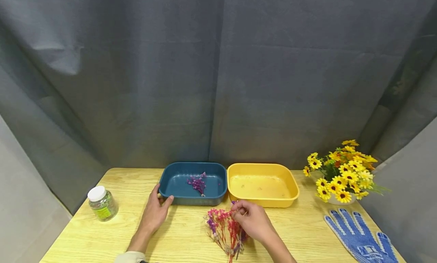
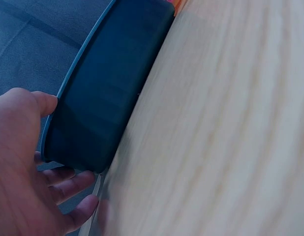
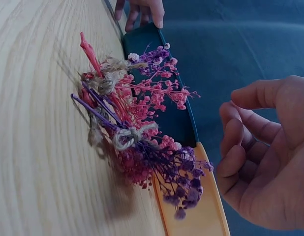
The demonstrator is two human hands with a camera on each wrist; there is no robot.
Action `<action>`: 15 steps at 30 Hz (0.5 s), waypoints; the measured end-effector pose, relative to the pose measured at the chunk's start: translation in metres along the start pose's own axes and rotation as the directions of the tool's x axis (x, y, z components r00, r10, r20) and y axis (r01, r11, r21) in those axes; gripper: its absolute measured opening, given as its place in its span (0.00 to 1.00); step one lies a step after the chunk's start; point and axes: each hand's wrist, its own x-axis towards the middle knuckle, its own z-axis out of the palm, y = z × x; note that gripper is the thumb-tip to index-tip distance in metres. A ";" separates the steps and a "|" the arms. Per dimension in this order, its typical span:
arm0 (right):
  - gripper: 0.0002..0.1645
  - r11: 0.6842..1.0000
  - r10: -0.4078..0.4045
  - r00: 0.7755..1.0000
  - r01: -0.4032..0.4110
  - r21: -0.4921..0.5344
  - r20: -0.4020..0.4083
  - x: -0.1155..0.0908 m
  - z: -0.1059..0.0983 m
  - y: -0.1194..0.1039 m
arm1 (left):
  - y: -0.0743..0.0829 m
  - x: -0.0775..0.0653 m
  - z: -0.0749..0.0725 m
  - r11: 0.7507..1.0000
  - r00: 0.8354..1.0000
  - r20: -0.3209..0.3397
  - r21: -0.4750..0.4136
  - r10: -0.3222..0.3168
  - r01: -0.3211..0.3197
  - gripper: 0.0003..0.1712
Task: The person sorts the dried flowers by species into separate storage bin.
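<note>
My left hand [image 1: 156, 213] grips the left end of a dark blue plastic basin [image 1: 194, 201], thumb on the rim and fingers against the end wall. In that basin lies a small bunch of purple dried flowers [image 1: 197, 183]. My right hand [image 1: 252, 220] hovers over several pink and purple dried-flower bunches [image 1: 222, 232] on the table. Its fingers are curled, thumb tip against index finger, with nothing showing between them in the right wrist view. Twine [image 3: 130, 138] ties the stems of the purple bunch.
A yellow basin [image 1: 263, 203] with small bits inside stands beside the blue one. Left is a white-lidded clear jar [image 1: 104, 204]. Yellow artificial flowers [image 1: 346, 176] in a white pot and a blue-and-white glove [image 1: 360, 236] are at right. A grey curtain [image 1: 211, 85] hangs behind the table.
</note>
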 end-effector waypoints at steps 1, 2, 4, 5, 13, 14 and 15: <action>0.05 1.000 0.005 1.000 -0.005 -0.003 -0.001 -0.001 -0.001 0.001 | 0.000 0.000 0.000 1.000 1.000 -0.001 0.003 0.000 0.000 0.45; 0.05 1.000 0.009 1.000 -0.009 -0.003 0.000 -0.003 -0.002 0.001 | 0.000 -0.001 0.000 1.000 1.000 0.000 0.003 -0.001 0.001 0.45; 0.05 1.000 0.020 1.000 -0.020 0.002 -0.002 -0.006 -0.004 0.003 | 0.000 -0.001 0.000 1.000 1.000 0.002 0.002 -0.004 0.004 0.45; 0.05 1.000 0.029 1.000 -0.029 -0.002 -0.005 -0.008 -0.005 0.004 | 0.000 -0.002 0.000 1.000 1.000 0.003 0.000 -0.005 0.005 0.45; 0.05 0.995 0.082 0.996 -0.081 -0.063 0.018 -0.025 -0.009 0.016 | 0.001 -0.002 -0.001 1.000 1.000 0.009 0.013 0.000 -0.001 0.46; 0.06 0.994 0.085 0.996 -0.083 -0.072 0.027 -0.027 -0.010 0.017 | 0.002 -0.002 -0.001 1.000 1.000 0.009 0.014 0.002 -0.002 0.46; 0.07 0.993 0.086 0.996 -0.083 -0.081 0.034 -0.028 -0.010 0.018 | 0.002 -0.002 -0.002 1.000 1.000 0.010 0.014 0.003 -0.003 0.46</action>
